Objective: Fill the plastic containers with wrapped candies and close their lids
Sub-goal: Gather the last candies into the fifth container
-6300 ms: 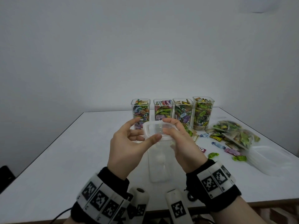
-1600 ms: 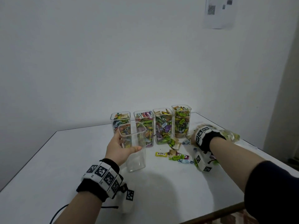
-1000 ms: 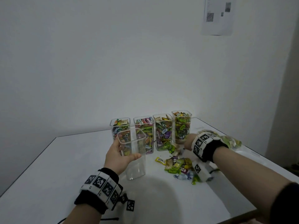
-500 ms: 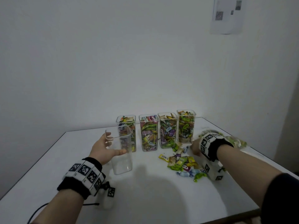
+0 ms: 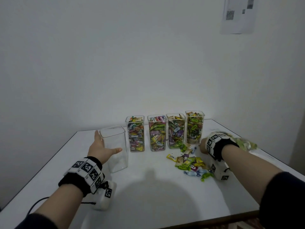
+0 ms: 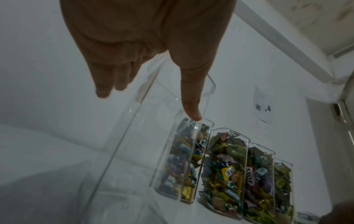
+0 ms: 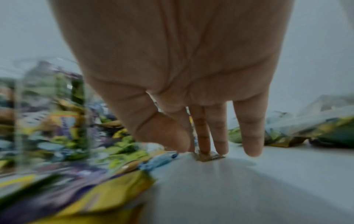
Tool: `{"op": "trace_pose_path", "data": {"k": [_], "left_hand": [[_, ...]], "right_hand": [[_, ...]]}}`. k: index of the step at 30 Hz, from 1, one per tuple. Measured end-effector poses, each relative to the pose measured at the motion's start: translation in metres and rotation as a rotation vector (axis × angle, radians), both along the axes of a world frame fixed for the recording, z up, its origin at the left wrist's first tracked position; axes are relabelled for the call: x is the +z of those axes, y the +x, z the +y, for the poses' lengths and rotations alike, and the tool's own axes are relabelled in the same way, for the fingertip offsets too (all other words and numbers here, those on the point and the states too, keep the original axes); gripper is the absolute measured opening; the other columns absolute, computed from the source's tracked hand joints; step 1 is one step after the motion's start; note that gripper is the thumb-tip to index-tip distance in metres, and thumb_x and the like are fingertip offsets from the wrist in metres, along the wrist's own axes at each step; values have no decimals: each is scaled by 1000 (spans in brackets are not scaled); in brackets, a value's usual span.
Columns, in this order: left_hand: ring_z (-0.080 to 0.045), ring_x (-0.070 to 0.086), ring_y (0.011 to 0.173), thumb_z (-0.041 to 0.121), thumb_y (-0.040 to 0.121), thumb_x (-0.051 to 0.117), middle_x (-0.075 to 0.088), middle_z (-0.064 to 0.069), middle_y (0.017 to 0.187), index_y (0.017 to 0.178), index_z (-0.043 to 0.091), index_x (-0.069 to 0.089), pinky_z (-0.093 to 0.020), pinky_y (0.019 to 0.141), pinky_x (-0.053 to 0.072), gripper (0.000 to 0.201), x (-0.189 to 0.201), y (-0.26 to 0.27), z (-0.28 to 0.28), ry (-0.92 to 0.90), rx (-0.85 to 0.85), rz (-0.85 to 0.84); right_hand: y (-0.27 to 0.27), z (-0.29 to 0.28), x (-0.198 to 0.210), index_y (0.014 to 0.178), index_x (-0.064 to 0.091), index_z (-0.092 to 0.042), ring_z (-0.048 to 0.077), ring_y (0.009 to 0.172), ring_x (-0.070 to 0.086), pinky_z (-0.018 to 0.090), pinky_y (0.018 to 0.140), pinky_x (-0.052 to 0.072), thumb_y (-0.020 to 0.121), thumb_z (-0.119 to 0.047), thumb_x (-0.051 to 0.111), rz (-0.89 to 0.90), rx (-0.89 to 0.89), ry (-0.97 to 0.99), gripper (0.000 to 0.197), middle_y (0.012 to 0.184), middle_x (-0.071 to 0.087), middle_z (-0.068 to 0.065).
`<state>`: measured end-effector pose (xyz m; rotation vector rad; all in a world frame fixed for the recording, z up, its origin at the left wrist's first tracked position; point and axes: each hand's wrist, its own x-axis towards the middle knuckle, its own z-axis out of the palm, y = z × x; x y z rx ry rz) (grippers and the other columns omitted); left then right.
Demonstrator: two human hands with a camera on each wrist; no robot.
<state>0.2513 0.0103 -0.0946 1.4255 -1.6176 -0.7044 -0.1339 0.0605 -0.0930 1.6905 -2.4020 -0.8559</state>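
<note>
left hand [image 5: 99, 147] fingers cradle empty container [image 5: 114, 148], upright | right hand [image 7: 182, 72] fingers extended, touching candy [image 7: 207, 156] | candies [image 5: 189, 162] right of container

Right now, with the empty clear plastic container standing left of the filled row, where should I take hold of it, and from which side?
Grip the empty clear plastic container by its upper walls, coming from its left: the filled containers crowd its right side. It stands upright with flat sides, so thumb in front and fingers behind suit it, much as the left hand already cups it.

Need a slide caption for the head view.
Left hand holds empty container; right hand reaches loose candies.
</note>
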Motion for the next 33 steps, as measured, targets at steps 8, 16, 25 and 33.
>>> {"op": "trace_pose_path", "data": {"k": [8,16,25,33], "left_hand": [[-12,1,146,26,69,83,1,-1,160,152,17,6,-29,115,9,113,23,-37,43,-554,67,-151],[-10,24,141,43,88,62,26,4,155,146,25,32,-27,114,21,67,5,-135,81,-284,-771,-610],[-21,7,147,53,93,47,0,-6,160,152,29,12,-39,118,14,73,-23,-210,49,-66,-963,-995],[-23,2,147,58,93,41,0,-6,160,151,35,12,-41,119,9,68,-32,-216,32,13,-978,-1108]], "right_hand": [[39,39,-19,133,51,-14,24,116,55,32,95,48,87,-19,49,-371,80,-11,46,129,57,8],[18,53,-5,146,31,-11,25,137,34,35,111,32,93,-24,43,-436,-97,-160,55,150,33,10],[-15,50,16,86,55,-6,17,63,46,32,64,47,84,-22,61,-122,-86,-10,17,75,47,7],[-25,25,13,70,37,-20,19,71,35,30,79,26,96,-18,47,-354,-159,-249,28,66,23,-4]]}}
